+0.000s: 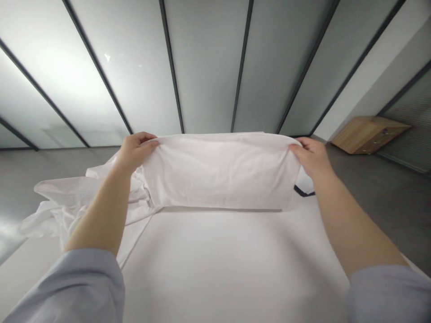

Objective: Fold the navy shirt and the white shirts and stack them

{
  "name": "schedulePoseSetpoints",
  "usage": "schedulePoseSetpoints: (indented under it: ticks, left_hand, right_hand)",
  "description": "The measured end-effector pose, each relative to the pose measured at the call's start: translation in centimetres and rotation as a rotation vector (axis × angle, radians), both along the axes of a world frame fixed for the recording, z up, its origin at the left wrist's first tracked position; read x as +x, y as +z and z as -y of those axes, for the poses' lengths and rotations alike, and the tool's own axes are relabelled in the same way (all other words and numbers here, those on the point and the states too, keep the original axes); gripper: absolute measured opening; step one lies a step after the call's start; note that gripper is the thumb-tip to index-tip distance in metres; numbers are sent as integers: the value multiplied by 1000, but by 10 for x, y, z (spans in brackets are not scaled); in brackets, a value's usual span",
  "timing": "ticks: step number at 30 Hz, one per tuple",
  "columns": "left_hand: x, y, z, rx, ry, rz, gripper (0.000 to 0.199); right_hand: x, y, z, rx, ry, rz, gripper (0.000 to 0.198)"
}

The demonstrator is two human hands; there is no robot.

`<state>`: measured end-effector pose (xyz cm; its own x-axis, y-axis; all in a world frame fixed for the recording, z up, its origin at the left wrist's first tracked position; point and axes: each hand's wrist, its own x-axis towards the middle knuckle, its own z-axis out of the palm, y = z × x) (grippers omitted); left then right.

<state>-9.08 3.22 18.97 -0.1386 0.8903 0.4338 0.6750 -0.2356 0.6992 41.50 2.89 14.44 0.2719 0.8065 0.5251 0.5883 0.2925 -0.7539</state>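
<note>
A white, folded piece of cloth is stretched out between my hands above the table's far side. My left hand pinches its upper left corner, thumb toward me. At the upper right corner my right hand grips the same cloth between thumb and fingers. The cloth hangs down from the upper edge, and its lower edge is close to the tabletop. Whether it is a garment or a plain sheet I cannot tell. Behind my right wrist, a white item with a dark edge shows in part.
A white table spreads out before me. Crumpled, thin white fabric lies along its left side, partly behind my left forearm. Beyond stand frosted glass panels with dark frames. A wooden cabinet stands on the grey floor at right.
</note>
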Motion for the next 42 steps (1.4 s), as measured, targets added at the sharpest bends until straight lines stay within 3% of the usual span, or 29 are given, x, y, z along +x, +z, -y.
schedulePoseSetpoints:
  ticks: [5, 9, 13, 18, 21, 24, 26, 28, 31, 33, 37, 42]
  left_hand:
    - [23, -45, -81, -64, 178, -274, 31]
    - [36, -86, -107, -215, 241, -375, 32]
    - [40, -118, -119, -304, 296, -354, 34]
    - [49, -137, -116, -277, 297, -440, 42]
    - [79, -140, -104, -157, 213, -571, 52]
    - [126, -146, -91, -182, -6, -687, 53]
    - [152, -155, -86, -243, -105, -737, 60]
    - [165, -166, -85, -355, -136, -753, 65]
    - [155, -180, -87, -490, -82, -737, 73]
    - [138, -185, -88, -517, -39, -732, 77]
    - [113, -186, -82, -510, 20, -750, 75]
    - [117, -173, -60, -423, 55, -806, 64]
  right_hand:
    - [-29, -26, -85, -116, -54, 262, 23]
    - [-43, -61, -117, -247, -104, 426, 27]
    - [-45, -94, -129, -362, -179, 501, 31]
    - [-55, -114, -126, -483, -220, 575, 42]
    - [-85, -115, -118, -398, -212, 680, 57]
    - [-134, -116, -106, -298, 20, 809, 53]
    - [-162, -120, -99, -330, 153, 866, 53]
    - [-177, -127, -95, -448, 190, 873, 54]
    - [-164, -139, -94, -632, 127, 824, 63]
    - [-141, -145, -93, -668, 63, 794, 66]
    - [-102, -152, -87, -671, -11, 783, 65]
    - [-94, -151, -73, -583, -36, 827, 55]
